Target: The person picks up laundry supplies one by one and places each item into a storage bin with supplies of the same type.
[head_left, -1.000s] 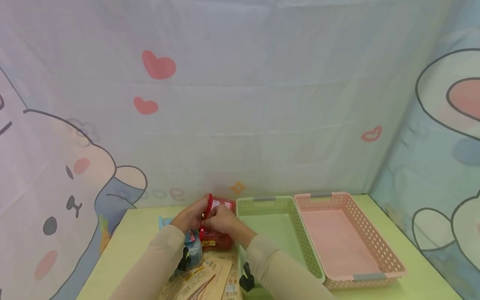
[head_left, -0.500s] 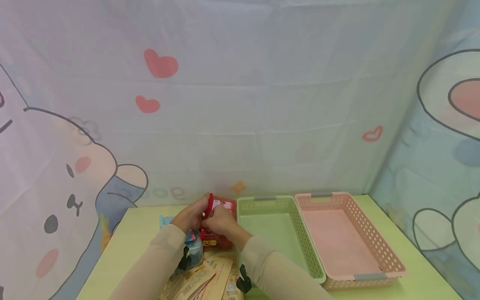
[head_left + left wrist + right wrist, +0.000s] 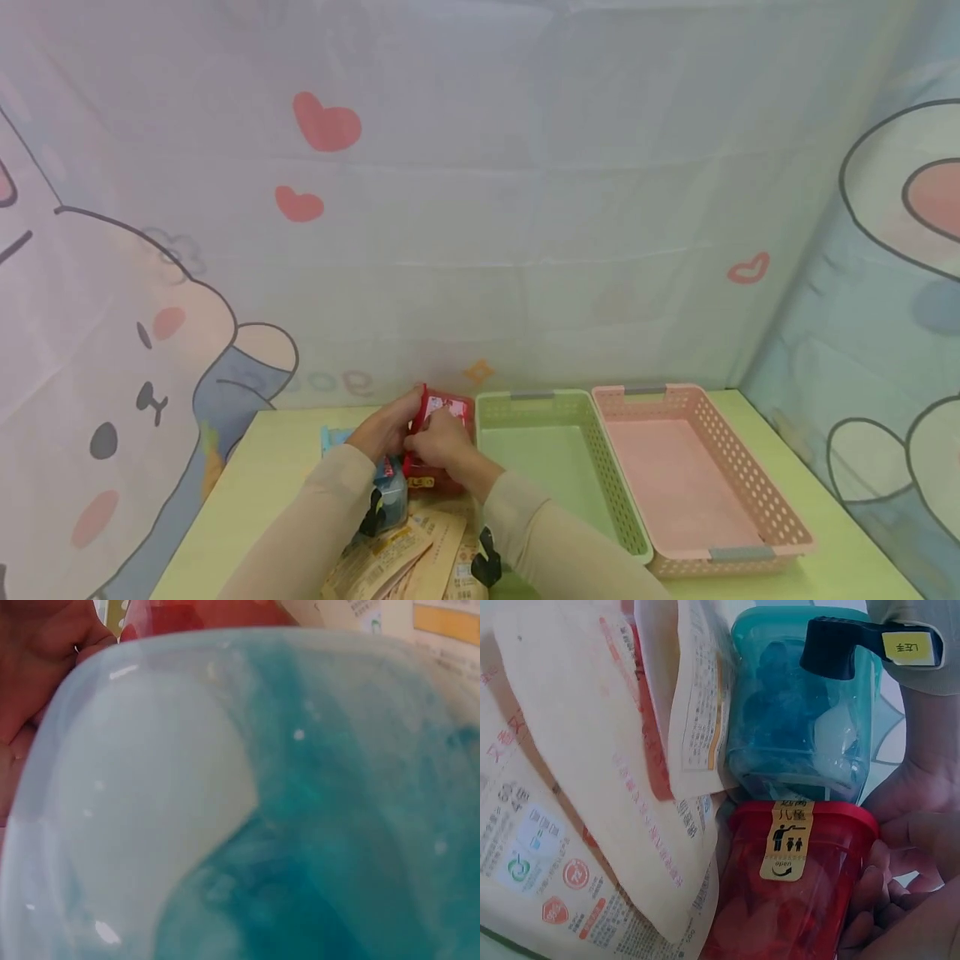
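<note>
A red see-through tub lies on its side with its red lid toward the left. In the right wrist view, a yellow sticker runs over the edge of the tub's lid. My left hand grips it at the lid end from the far left. My right hand reaches over the top, fingers bent at the lid's edge, hiding the middle of the tub. A blue see-through tub lies to the left, lid end beside my left wrist, and fills most of the left wrist view.
Several cream paper packets lie in a pile on the near side of the tubs. A green basket stands close to the right of the red tub, with a pink basket beyond it. A printed cloth hangs behind.
Both hands stay at the red tub's lid, with only slight shifts of the right fingers and wrist. The whole head view has drifted a little.
</note>
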The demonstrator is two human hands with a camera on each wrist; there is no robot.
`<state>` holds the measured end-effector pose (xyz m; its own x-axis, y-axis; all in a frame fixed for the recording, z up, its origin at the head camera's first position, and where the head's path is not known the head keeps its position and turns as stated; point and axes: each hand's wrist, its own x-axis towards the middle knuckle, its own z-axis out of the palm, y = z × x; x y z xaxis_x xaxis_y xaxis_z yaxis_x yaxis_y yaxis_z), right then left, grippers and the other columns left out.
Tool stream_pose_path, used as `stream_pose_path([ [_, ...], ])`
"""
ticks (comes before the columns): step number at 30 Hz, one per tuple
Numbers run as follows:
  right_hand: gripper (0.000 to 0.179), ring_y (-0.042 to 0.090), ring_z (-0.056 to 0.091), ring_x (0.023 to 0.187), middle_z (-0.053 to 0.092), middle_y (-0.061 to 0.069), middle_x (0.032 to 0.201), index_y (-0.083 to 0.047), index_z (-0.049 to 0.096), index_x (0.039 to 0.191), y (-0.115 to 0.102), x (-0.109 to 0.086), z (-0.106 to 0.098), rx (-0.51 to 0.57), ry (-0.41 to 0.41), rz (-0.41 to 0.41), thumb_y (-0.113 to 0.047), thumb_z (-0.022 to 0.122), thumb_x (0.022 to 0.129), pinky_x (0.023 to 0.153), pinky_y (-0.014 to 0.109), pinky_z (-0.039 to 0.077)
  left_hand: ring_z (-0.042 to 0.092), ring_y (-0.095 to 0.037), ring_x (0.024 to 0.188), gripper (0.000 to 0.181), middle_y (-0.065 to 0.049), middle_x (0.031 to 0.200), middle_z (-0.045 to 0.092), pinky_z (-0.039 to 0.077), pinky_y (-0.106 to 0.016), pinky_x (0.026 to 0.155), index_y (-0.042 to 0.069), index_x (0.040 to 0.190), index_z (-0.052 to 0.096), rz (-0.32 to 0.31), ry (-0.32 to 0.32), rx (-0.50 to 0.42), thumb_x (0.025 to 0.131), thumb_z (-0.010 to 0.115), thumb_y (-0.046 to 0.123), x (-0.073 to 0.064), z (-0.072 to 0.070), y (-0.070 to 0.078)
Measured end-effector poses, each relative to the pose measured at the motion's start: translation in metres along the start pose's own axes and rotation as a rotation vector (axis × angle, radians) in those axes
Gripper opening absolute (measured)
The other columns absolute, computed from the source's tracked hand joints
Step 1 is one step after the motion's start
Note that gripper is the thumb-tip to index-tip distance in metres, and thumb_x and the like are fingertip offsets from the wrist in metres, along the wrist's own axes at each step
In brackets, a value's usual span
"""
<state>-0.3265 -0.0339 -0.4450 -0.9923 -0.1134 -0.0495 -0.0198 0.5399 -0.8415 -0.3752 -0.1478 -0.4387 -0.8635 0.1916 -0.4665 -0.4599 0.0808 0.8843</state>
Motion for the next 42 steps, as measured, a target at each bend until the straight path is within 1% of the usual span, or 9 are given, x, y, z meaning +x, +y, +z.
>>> stream_pose_path([
  [8, 0.019, 0.019, 0.059, 0.067, 0.062, 0.004, 0.074, -0.006, 0.066, 0.080, -0.002, -0.001, -0.004, 0.088, 0.023, 0.057, -0.012, 0.082, 0.089, 0.059, 0.029, 0.050, 0.039, -0.040, 0.130, 0.066, -0.023, 0.143, 0.040, 0.032, -0.061, 0.121, -0.001, 0.151, 0.040, 0.020, -0.027, -0.016, 0.115, 0.022, 0.051, 0.003, 0.003, 0.002],
  [12, 0.020, 0.018, 0.059, 0.068, 0.063, 0.005, 0.076, -0.005, 0.065, 0.083, -0.001, -0.001, -0.006, 0.131, 0.031, 0.073, -0.014, 0.082, 0.089, 0.062, 0.029, 0.051, 0.039, -0.041, 0.129, 0.067, -0.023, 0.143, 0.038, 0.033, -0.066, 0.118, 0.000, 0.150, 0.040, 0.004, -0.036, -0.016, 0.112, 0.032, 0.054, 0.003, 0.003, 0.002],
  [16, 0.024, 0.017, 0.056, 0.068, 0.060, 0.003, 0.073, -0.006, 0.063, 0.075, 0.002, -0.001, -0.008, 0.152, 0.046, 0.050, -0.014, 0.082, 0.087, 0.060, 0.028, 0.047, 0.042, -0.044, 0.129, 0.073, -0.024, 0.143, 0.040, 0.034, -0.069, 0.116, 0.000, 0.150, 0.039, -0.006, -0.055, 0.019, 0.107, 0.043, 0.059, 0.002, 0.002, 0.003],
  [18, 0.024, 0.017, 0.056, 0.067, 0.060, 0.003, 0.072, -0.007, 0.062, 0.072, 0.004, -0.001, -0.010, 0.172, 0.041, 0.041, -0.013, 0.081, 0.086, 0.059, 0.028, 0.047, 0.045, -0.043, 0.128, 0.074, -0.023, 0.142, 0.043, 0.036, -0.068, 0.116, -0.001, 0.149, 0.040, -0.003, -0.051, 0.036, 0.107, 0.043, 0.060, 0.002, 0.002, 0.003],
  [23, 0.027, 0.017, 0.056, 0.069, 0.061, 0.002, 0.072, -0.008, 0.061, 0.070, 0.009, 0.000, -0.013, 0.185, 0.042, 0.021, -0.014, 0.081, 0.086, 0.061, 0.028, 0.047, 0.055, -0.033, 0.112, 0.064, -0.013, 0.123, 0.060, 0.050, -0.058, 0.105, 0.002, 0.132, 0.059, 0.030, -0.049, 0.083, 0.111, 0.035, 0.058, 0.002, 0.001, 0.002],
  [26, 0.031, 0.016, 0.056, 0.069, 0.059, 0.001, 0.071, -0.009, 0.059, 0.067, 0.010, 0.001, -0.015, 0.174, 0.033, 0.015, -0.016, 0.080, 0.088, 0.061, 0.028, 0.047, 0.057, -0.030, 0.108, 0.060, -0.010, 0.115, 0.063, 0.052, -0.053, 0.100, 0.004, 0.128, 0.062, 0.049, -0.029, 0.091, 0.113, 0.033, 0.054, 0.003, 0.001, 0.001],
  [31, 0.034, 0.015, 0.057, 0.070, 0.061, 0.001, 0.071, -0.010, 0.057, 0.065, 0.012, 0.003, -0.020, 0.188, 0.022, 0.007, -0.017, 0.079, 0.090, 0.059, 0.028, 0.049, 0.049, -0.038, 0.121, 0.061, -0.021, 0.131, 0.053, 0.041, -0.063, 0.113, -0.002, 0.143, 0.051, 0.049, 0.019, 0.116, 0.114, 0.034, 0.048, -0.002, 0.003, 0.004],
  [38, 0.026, 0.016, 0.061, 0.076, 0.067, 0.004, 0.082, -0.007, 0.062, 0.075, 0.008, 0.004, -0.028, 0.196, 0.029, -0.002, -0.020, 0.079, 0.092, 0.062, 0.029, 0.054, 0.050, -0.041, 0.125, 0.065, -0.023, 0.137, 0.053, 0.043, -0.064, 0.112, -0.003, 0.148, 0.045, 0.052, 0.052, 0.190, 0.113, 0.035, 0.051, -0.012, 0.005, 0.018],
  [42, 0.022, 0.018, 0.063, 0.079, 0.067, 0.005, 0.086, -0.006, 0.065, 0.081, 0.007, 0.004, -0.031, 0.191, 0.028, -0.018, -0.020, 0.078, 0.092, 0.068, 0.032, 0.059, 0.049, -0.043, 0.128, 0.066, -0.024, 0.140, 0.053, 0.043, -0.067, 0.111, -0.001, 0.148, 0.045, 0.056, 0.053, 0.198, 0.112, 0.034, 0.053, -0.015, 0.003, 0.024],
])
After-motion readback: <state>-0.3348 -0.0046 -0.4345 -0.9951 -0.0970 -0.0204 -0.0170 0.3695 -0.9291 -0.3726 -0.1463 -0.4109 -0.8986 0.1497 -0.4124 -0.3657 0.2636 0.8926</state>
